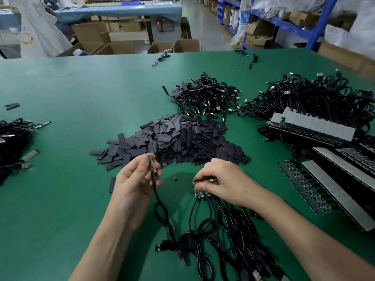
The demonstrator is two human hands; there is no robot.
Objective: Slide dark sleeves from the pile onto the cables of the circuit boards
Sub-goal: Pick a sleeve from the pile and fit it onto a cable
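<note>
Tangled black cables (223,240) lie at the bottom centre of the frame on the green desk (60,88), between the two forearms. At centre left the left hand (136,181) is held up off the desk and pinches a cable end (152,166) between thumb and curled fingers. The tip is too blurred to make out, and its lead drops into the tangle. At centre right the right hand (223,179) is curled over a small bunch of boards (206,186) and grips them, thumb on the near side; their leads run down into the same tangle. Just above both hands, mid-frame, sits the sleeve pile (176,140), flat dark pieces heaped loosely. A stray sleeve (112,184) lies just left of the left wrist, and a short piece (175,176) lies between the hands. Above the pile is a lead heap (207,96) with USB plugs sticking out, and a bigger heap (324,94) fills the upper right. Below that, along the right edge, lie board rows (312,126) side by side, topped with grey strips. More leads (12,138) lie at the left edge, with two sleeves (12,106) above them. Beyond the desk, at the top, stand cartons (121,47) and blue shelving (284,23).
</note>
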